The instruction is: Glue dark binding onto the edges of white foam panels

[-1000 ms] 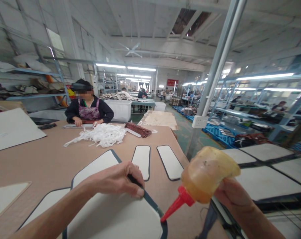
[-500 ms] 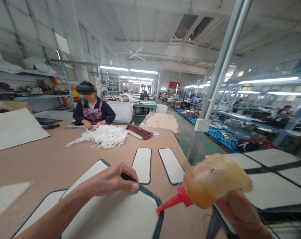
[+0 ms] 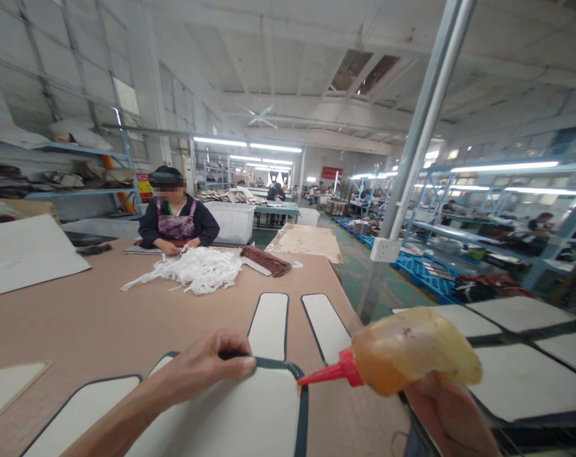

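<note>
My right hand grips a soft amber glue bottle whose red nozzle points left at the corner of a white panel edged with a dark strip. My left hand presses its fingers on that dark strip along the panel's top edge, a short way left of the nozzle tip. The panel lies flat on the brown table, near me.
Two narrow white panels lie beyond. A pile of white strips and a dark red stack sit before a seated person. A grey post stands right, with more white panels past it.
The view has tilted up and the panel has slid toward me. The bottle has swung from nozzle-down to nearly level, its tip moving along the edge to the panel's top right corner.
</note>
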Demonstrator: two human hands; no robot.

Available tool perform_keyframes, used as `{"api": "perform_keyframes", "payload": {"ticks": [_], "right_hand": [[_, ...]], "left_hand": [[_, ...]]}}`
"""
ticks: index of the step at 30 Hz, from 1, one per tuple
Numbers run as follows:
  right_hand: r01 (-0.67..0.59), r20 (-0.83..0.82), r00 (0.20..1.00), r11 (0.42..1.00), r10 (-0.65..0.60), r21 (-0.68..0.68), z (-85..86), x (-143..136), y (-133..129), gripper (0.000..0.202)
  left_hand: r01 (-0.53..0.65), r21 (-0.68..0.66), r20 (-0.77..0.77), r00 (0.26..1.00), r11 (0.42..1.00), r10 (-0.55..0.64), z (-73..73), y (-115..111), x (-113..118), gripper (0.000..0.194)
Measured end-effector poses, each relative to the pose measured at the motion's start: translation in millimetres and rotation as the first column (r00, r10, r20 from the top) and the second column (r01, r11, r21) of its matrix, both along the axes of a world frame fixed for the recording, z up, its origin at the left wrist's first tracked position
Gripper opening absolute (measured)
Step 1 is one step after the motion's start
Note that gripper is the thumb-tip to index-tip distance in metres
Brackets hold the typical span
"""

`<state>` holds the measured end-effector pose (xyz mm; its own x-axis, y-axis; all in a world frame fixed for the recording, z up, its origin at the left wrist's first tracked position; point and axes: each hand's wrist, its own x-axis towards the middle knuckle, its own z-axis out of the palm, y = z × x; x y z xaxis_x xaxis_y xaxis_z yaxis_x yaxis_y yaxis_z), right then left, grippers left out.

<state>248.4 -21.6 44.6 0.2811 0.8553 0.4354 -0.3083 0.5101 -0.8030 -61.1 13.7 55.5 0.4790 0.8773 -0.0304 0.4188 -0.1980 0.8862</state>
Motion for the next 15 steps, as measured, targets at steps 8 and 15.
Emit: {"api": "perform_keyframes", "payload": {"ticks": [8,15], "right_hand": [[-0.167,0.035,0.986,0.983,0.165,0.074,-23.7,8.8,7.5,0.033],[-0.093,0.049,0.995,0.994,0.091,0.056,-10.5,0.8,8.5,0.028]], "left_hand": [[-0.067,-0.032,0.03,0.997,0.997,0.068,-10.1,1.8,-3.9,0.036],[-0.09,-0.036,-0.002,0.996,0.995,0.09,-6.3,3.0,-3.1,0.04]]}}
